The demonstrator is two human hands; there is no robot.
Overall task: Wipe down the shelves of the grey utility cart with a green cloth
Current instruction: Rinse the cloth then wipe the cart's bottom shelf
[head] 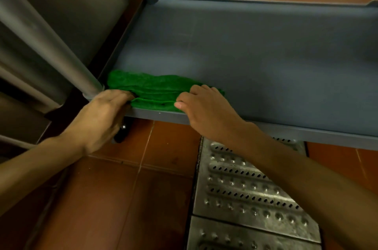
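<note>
Forearms (306,178) come in from the lower edge, nearest the lens. My left hand (102,114) has its fingers (122,95) curled into the left end of the green cloth (155,90), gripping it. My right hand (206,110) has its fingers bent down onto the right end, thumb along the near fold, and holds it likewise.

The cloth lies folded in a long band at the front left corner of the cart's bottom shelf (255,55), against the front rim and just beside the corner post (51,35).

Assessment: I am setting the cloth for a pass. I should press it flat and even, overlap strokes toward the far wall, and work into the rim corners.

The cloth is bright green, nubby and creased lengthwise. The shelf is grey with faint pale streaks.
</note>
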